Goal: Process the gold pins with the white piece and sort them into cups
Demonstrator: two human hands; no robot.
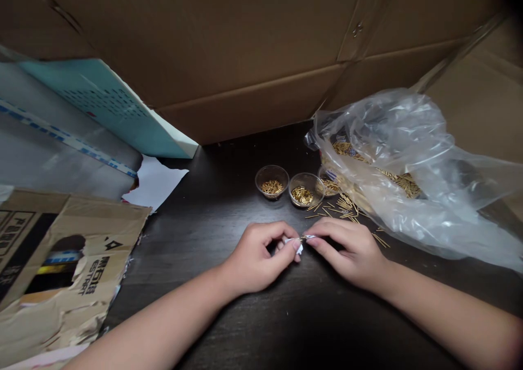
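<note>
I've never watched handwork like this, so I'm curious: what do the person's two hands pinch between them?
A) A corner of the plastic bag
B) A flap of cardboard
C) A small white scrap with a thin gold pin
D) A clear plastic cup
C. The left hand and right hand meet over a small white scrap, with a thin gold pin showing at its edge.

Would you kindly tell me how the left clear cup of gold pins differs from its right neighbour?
The left clear cup stands farther from the loose gold pins than the right clear cup, which sits beside them. The right cup's pile looks slightly larger than the left cup's. Both are round, on the dark table.
</note>
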